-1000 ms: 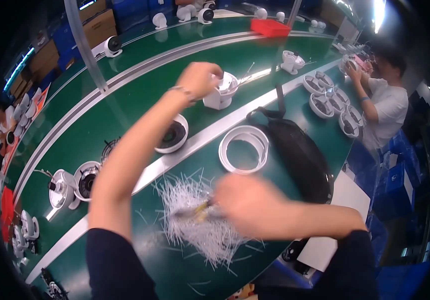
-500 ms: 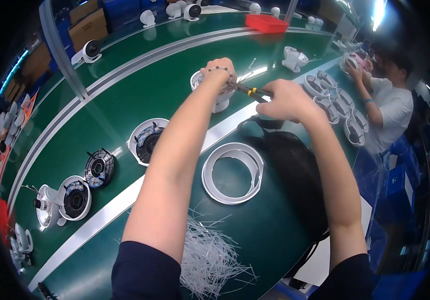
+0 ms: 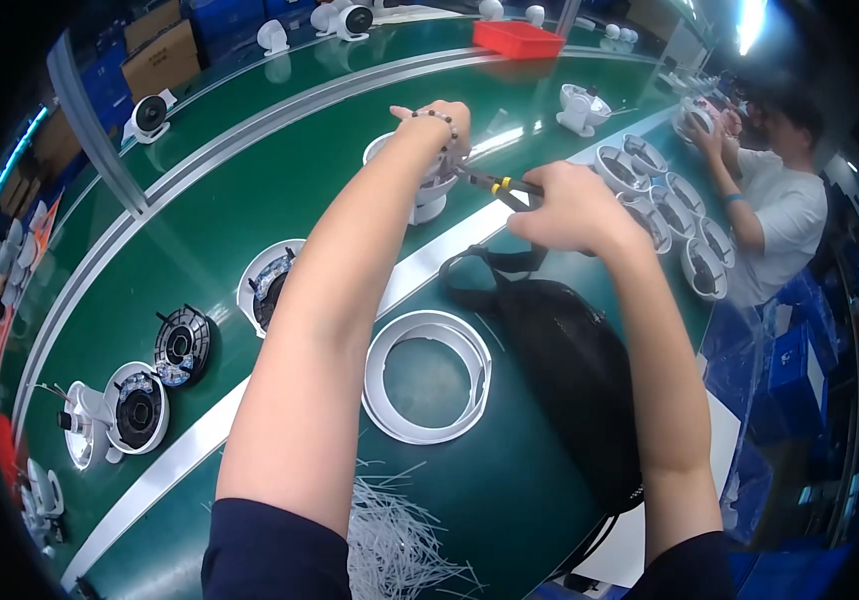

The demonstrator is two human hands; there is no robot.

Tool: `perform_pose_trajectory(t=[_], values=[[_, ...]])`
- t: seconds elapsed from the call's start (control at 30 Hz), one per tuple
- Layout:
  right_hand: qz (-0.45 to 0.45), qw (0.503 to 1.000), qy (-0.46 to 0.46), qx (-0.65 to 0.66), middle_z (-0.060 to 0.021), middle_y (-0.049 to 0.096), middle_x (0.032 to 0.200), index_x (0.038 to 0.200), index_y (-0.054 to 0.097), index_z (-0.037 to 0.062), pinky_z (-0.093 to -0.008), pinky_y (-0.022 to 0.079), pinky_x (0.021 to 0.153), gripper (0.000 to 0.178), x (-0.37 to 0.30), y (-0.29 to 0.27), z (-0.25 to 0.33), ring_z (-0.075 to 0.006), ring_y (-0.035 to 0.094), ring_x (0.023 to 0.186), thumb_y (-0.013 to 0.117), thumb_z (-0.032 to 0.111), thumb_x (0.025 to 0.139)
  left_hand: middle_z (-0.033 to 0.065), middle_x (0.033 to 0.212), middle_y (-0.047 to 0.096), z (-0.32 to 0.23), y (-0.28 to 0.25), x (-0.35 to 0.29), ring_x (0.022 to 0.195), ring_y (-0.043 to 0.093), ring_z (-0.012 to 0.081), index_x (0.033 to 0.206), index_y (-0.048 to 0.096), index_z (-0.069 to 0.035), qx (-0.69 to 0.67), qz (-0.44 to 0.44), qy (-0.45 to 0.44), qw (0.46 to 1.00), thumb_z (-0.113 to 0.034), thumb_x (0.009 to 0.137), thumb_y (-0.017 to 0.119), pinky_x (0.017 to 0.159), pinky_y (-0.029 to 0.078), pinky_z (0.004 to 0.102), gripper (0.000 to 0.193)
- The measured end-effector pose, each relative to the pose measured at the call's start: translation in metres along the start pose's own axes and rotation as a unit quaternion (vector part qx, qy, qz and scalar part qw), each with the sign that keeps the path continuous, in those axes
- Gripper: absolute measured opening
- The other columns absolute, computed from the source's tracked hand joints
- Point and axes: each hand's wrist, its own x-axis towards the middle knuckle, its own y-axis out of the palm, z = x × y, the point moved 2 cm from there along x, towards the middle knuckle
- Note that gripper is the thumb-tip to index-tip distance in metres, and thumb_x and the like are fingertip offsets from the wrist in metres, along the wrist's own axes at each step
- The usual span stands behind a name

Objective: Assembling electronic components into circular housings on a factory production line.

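My right hand (image 3: pixel 575 205) grips a pair of cutting pliers (image 3: pixel 503 187) with black and yellow handles. Their jaws reach to the right side of a white camera housing (image 3: pixel 431 207) standing on the green conveyor belt. My left hand (image 3: pixel 447 122), with a beaded bracelet at its wrist, is bent over the top of this housing. One digit sticks out to the left; the other fingers curl down out of sight, so what they hold is hidden. Beneath my arms, a white plastic ring (image 3: pixel 378 385) lies on the green tabletop, beside a black bag (image 3: pixel 575 370).
A heap of clear plastic strips (image 3: pixel 400 540) lies near my left forearm. Opened housings with black discs (image 3: pixel 140 405) line the belt's left part. White round shells (image 3: pixel 672 210) are grouped at the right, near a co-worker (image 3: pixel 785 200). A red tray (image 3: pixel 520 40) stands far back.
The view has shifted, moving the ring and bag leftward in it. A digit of my left hand now points out left. The pliers remain in my right hand at the housing.
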Motion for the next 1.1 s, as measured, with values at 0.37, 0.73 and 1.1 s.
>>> perform_pose_trajectory(t=[0.37,0.73,1.1], values=[[-0.031,0.99,0.087,-0.104,-0.0168,0.055,0.102,0.094,0.063,0.0024,-0.0377,0.046,0.08,0.039,0.04,0.016,0.011,-0.031,0.056,0.096,0.063,0.025,0.062,0.0147,0.091,0.064,0.028,-0.009,-0.017,0.086,0.062,0.0253,0.087,0.068,-0.008,-0.203,-0.05,0.077,0.975,-0.024,0.07,0.062,0.08,0.047,0.0316,0.024],[-0.026,0.984,0.093,-0.153,-0.0164,0.054,0.104,0.096,0.063,0.0046,-0.0383,0.045,0.081,0.04,0.063,0.017,-0.001,-0.0309,0.054,0.098,0.063,0.026,0.062,0.0149,0.087,0.064,0.021,0.005,-0.006,0.084,0.062,0.0262,0.08,0.067,-0.008,-0.261,-0.108,0.054,0.958,-0.019,0.069,0.061,0.079,0.047,0.0333,0.016],[-0.07,0.984,0.035,-0.162,-0.0179,0.06,0.091,0.086,0.063,0.0019,-0.038,0.049,0.075,0.033,0.081,0.022,-0.009,-0.0313,0.06,0.086,0.066,0.023,0.061,0.0141,0.085,0.063,0.016,0.018,0.005,0.082,0.06,0.0296,0.076,0.064,-0.006,-0.29,-0.263,0.077,0.917,-0.02,0.071,0.06,0.078,0.046,0.0347,0.016]])
